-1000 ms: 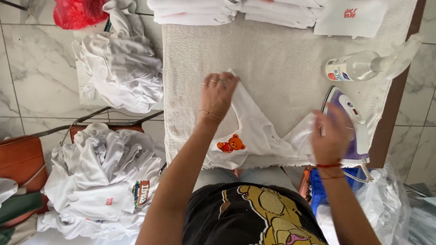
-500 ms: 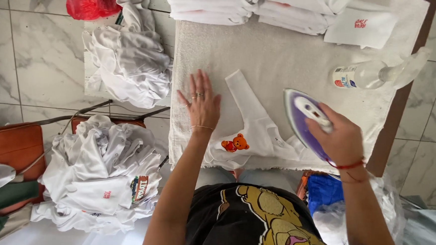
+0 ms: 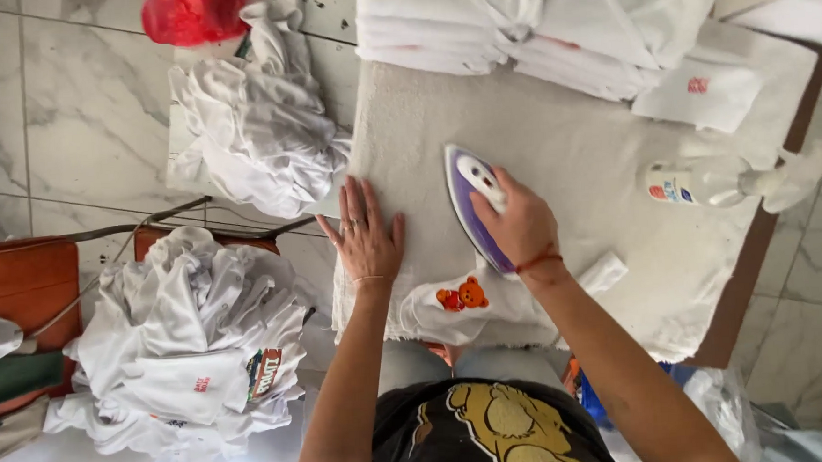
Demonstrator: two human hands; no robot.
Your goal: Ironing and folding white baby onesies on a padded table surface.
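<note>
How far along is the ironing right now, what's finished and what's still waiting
Done: folded white garments are stacked at the far end of the padded table. In hand: the right hand grips the purple iron on a small white garment with a bear print, while the left hand lies flat beside it. Left: crumpled white heaps on the chair and another pile to the left.
</note>
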